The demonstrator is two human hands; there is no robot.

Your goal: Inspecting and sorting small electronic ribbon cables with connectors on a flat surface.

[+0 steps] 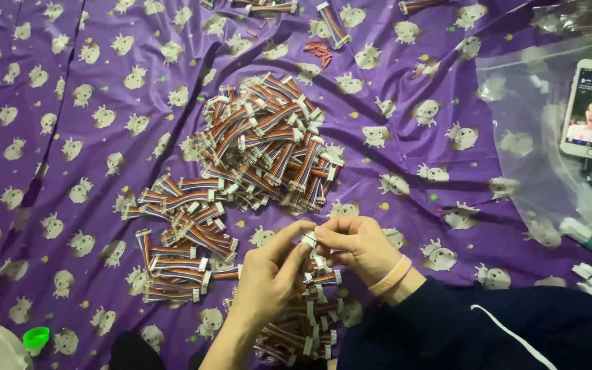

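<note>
Both the left hand (268, 274) and right hand (354, 245) pinch one white connector (310, 239) below the large cable pile (265, 140), where many cables appear unprocessed.

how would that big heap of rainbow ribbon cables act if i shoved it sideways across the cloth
The big heap would probably spread and shed pieces rather than slide whole, since the short cables lie loose and crisscrossed. Each looks light and bendy with small white plugs, so they shouldn't roll. The purple cloth is wrinkled and may bunch up.
</note>
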